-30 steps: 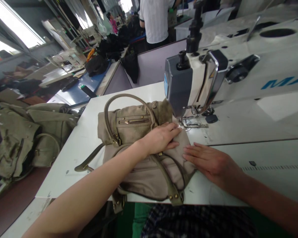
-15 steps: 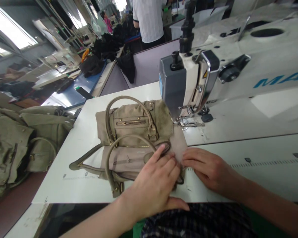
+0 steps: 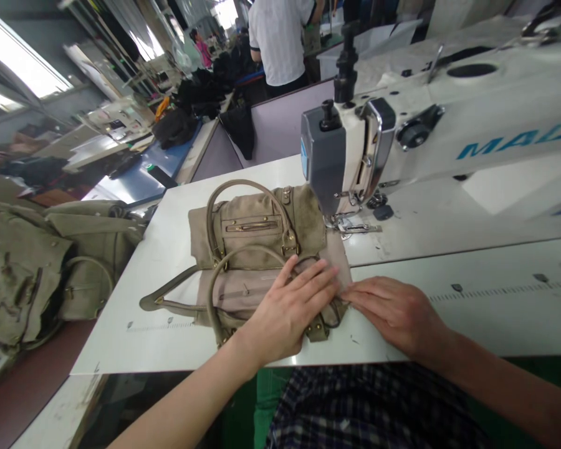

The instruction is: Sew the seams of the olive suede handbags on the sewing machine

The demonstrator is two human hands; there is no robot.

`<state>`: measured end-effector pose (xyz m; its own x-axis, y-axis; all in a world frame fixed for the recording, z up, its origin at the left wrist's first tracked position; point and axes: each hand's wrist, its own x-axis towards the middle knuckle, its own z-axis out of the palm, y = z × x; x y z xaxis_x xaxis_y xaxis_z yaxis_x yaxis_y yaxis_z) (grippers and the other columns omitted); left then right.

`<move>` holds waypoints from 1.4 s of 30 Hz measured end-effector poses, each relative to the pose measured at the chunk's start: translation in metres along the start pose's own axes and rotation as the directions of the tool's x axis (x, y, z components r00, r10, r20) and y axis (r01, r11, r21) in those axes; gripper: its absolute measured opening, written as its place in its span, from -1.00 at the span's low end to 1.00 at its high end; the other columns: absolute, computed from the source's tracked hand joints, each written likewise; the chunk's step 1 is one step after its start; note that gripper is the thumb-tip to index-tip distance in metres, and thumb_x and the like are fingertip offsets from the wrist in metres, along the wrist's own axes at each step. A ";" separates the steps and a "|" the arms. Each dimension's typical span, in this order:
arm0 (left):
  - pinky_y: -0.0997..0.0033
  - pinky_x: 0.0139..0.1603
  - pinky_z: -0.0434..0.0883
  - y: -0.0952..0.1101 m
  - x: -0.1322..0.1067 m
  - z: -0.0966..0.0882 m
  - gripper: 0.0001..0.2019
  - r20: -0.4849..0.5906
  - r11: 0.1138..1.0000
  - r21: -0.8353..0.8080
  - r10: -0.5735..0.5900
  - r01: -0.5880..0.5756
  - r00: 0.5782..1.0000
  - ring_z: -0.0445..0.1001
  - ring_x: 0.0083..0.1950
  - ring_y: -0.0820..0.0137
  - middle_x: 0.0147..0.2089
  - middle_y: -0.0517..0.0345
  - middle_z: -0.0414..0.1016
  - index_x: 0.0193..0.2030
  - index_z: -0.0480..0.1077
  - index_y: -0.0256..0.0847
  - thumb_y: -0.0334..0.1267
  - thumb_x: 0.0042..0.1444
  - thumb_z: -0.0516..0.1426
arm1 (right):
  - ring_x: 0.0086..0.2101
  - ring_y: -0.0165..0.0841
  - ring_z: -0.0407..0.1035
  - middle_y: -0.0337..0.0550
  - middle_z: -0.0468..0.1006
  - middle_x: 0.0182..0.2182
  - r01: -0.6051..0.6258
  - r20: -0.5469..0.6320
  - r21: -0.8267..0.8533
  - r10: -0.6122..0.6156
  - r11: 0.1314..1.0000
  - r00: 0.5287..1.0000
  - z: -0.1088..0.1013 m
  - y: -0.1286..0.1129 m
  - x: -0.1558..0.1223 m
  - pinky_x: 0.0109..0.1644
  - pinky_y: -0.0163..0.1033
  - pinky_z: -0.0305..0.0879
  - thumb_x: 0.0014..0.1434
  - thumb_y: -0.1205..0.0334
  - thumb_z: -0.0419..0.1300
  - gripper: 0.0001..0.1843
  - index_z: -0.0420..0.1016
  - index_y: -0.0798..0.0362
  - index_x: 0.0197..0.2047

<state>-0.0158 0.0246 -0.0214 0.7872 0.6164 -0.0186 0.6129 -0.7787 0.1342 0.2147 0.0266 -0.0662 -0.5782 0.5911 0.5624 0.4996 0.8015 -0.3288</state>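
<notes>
An olive-khaki handbag [image 3: 257, 219] lies spread on the white sewing table, with two rounded handles, a brass zipper and a strap loop pointing left. My left hand [image 3: 297, 302] rests flat on the bag's near panel, fingers stretched out toward the right edge. At that edge, my right hand [image 3: 397, 312] has its fingertips pinched together on the fabric's corner. Just beyond, the bag's right side reaches the sewing machine's presser foot [image 3: 348, 226]. Part of the near panel is hidden under my left hand.
The white sewing machine [image 3: 509, 125] stands at the right. More khaki bag pieces [image 3: 23, 274] are piled on the left. Dark cloth [image 3: 201, 90] covers a table behind the low partition [image 3: 287, 118]. A person in a white shirt [image 3: 277, 40] stands at the back.
My left hand has slid slightly up and right across the near panel, its thumb no longer spread out below. A buckled tab now shows beneath it. The right hand still pinches at the corner.
</notes>
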 end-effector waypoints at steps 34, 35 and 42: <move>0.15 0.34 0.02 -0.050 0.037 0.005 -0.62 -0.044 0.976 0.096 0.202 -0.197 0.978 0.28 0.23 0.33 0.23 0.02 0.34 0.25 0.21 -0.32 -0.38 0.37 -0.18 | 0.10 -0.11 0.31 0.20 0.44 0.07 0.085 0.125 -0.046 -0.078 0.995 0.989 0.008 0.036 0.011 0.16 0.07 0.33 0.27 0.47 -0.01 -0.62 0.40 0.30 0.11; 0.18 0.28 0.10 -0.053 0.040 0.004 -0.62 -0.041 0.978 0.081 0.198 -0.195 0.979 0.33 0.19 0.33 0.20 0.01 0.37 0.24 0.23 -0.33 -0.38 0.36 -0.17 | 0.09 -0.11 0.31 0.20 0.45 0.06 0.084 0.127 -0.048 -0.078 0.995 0.989 0.008 0.039 0.013 0.17 0.09 0.32 0.27 0.48 -0.02 -0.62 0.40 0.30 0.11; 0.22 0.14 0.18 -0.076 0.057 0.007 -0.63 -0.060 0.980 0.054 0.193 -0.190 0.979 0.37 0.14 0.30 0.18 0.00 0.39 0.22 0.25 -0.34 -0.40 0.33 -0.13 | 0.11 -0.09 0.27 0.20 0.42 0.09 0.050 0.153 -0.098 -0.034 0.994 0.988 0.013 0.051 0.025 0.25 0.18 0.15 0.21 0.47 -0.03 -0.55 0.35 0.32 0.16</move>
<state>-0.0173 0.1175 -0.0397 0.8850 0.4608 0.0667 0.4554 -0.8865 0.0819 0.2176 0.0832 -0.0790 -0.6868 0.5704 0.4505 0.5313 0.8169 -0.2244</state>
